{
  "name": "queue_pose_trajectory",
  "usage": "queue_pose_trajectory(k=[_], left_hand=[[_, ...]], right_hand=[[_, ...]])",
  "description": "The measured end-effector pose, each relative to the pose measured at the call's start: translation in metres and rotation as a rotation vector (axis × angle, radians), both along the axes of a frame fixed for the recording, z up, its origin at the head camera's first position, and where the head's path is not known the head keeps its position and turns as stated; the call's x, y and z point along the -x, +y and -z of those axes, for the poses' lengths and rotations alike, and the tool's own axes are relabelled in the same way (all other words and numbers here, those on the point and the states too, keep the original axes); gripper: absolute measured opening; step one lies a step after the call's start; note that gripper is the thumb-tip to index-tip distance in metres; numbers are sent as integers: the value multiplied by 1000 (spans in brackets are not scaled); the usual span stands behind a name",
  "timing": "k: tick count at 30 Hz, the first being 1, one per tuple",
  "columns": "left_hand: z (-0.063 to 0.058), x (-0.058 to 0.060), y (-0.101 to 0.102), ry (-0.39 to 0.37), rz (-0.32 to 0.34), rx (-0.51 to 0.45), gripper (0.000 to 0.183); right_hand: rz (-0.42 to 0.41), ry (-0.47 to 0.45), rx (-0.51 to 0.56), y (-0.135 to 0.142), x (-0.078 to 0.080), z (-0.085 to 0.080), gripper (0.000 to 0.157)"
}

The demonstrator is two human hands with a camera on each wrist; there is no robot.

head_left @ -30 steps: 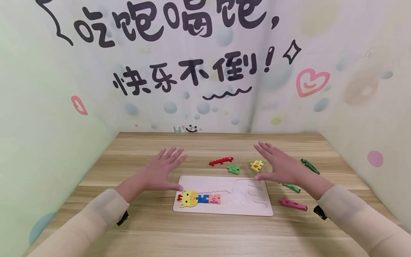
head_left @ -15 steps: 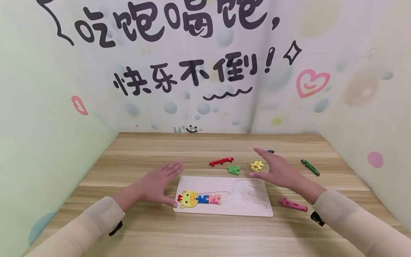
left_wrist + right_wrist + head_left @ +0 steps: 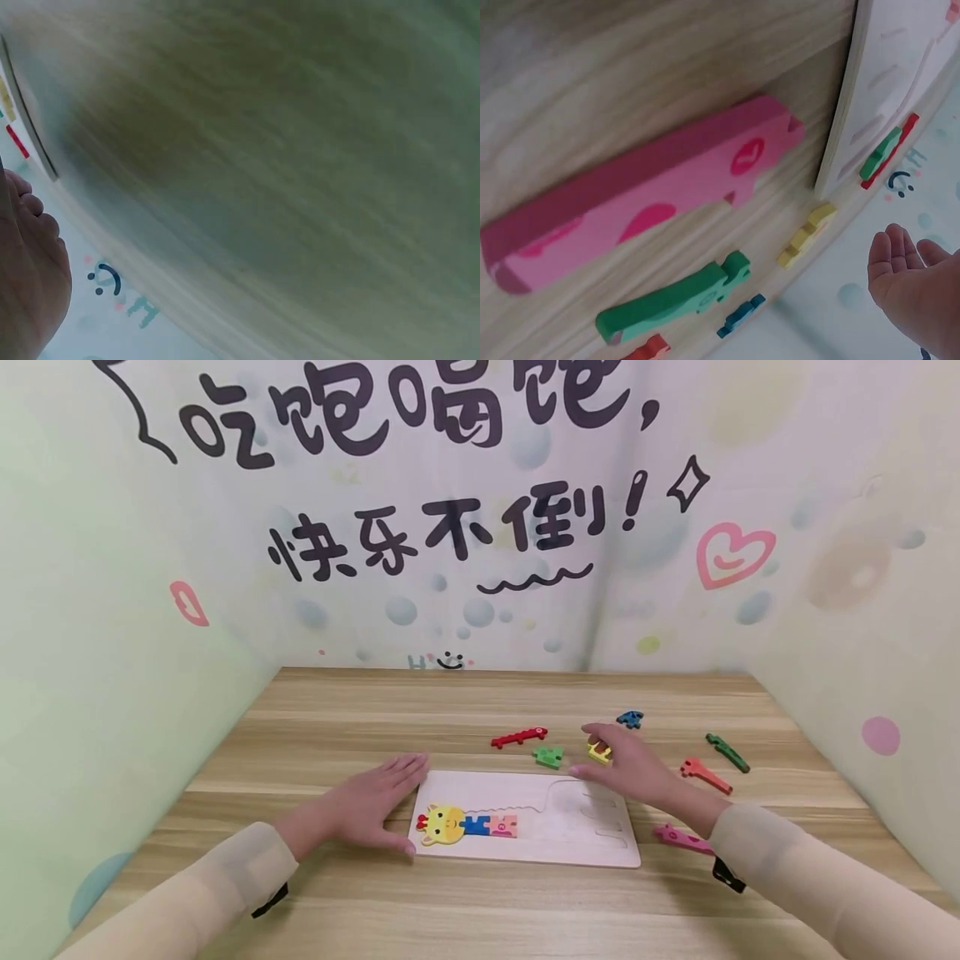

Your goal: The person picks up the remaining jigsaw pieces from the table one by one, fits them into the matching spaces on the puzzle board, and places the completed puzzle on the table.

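From here I'd call the puzzle barely a third done. In the board (image 3: pixel 577 845) on the counter (image 3: pixel 450 910), the giraffe head (image 3: pixel 444 825) sits at the left end, with a blue neck block (image 3: pixel 476 825) and a pink neck block (image 3: pixel 503 827) joined on in a row. The rest of the outline, neck, body and leg grooves, is bare. Left to fit, on the far side, are the red strip (image 3: pixel 520 737), green piece (image 3: pixel 548 757), yellow piece (image 3: pixel 600 754) and blue piece (image 3: pixel 630 719); to the right lie the orange bar (image 3: pixel 705 774), dark green bar (image 3: pixel 727 752) and pink bar (image 3: pixel 677 837). The right wrist view also has a green bar (image 3: pixel 667 304) beside the pink one; I can't tell whether it's the dark green one.

The left hand (image 3: pixel 371 806) lies at the board's left end, fingers straight, thumb out at the near corner. The right hand (image 3: pixel 637 768) is at the yellow piece, thumb and fingers apart, pinching nothing that I can see.

Compared with half a second ago, the left hand sits lower and the right fingers partly cover the yellow piece; the orange bar shows past the forearm. The fitted pieces haven't changed.
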State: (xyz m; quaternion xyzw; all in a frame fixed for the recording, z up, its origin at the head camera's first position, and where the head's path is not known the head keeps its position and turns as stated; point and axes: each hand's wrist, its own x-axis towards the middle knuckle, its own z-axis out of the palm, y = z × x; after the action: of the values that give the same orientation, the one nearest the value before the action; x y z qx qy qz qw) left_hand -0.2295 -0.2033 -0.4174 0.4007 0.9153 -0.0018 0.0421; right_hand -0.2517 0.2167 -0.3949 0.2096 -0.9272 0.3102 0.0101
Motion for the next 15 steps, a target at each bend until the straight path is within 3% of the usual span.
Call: queue_pose_trajectory(k=[8, 15], left_hand=[[8, 0, 1, -35, -16, 21, 118], [9, -1, 3, -46, -32, 32, 119]], right_hand=[[42, -102, 31, -16, 3, 6, 79], [64, -118, 38, -25, 7, 8, 72]])
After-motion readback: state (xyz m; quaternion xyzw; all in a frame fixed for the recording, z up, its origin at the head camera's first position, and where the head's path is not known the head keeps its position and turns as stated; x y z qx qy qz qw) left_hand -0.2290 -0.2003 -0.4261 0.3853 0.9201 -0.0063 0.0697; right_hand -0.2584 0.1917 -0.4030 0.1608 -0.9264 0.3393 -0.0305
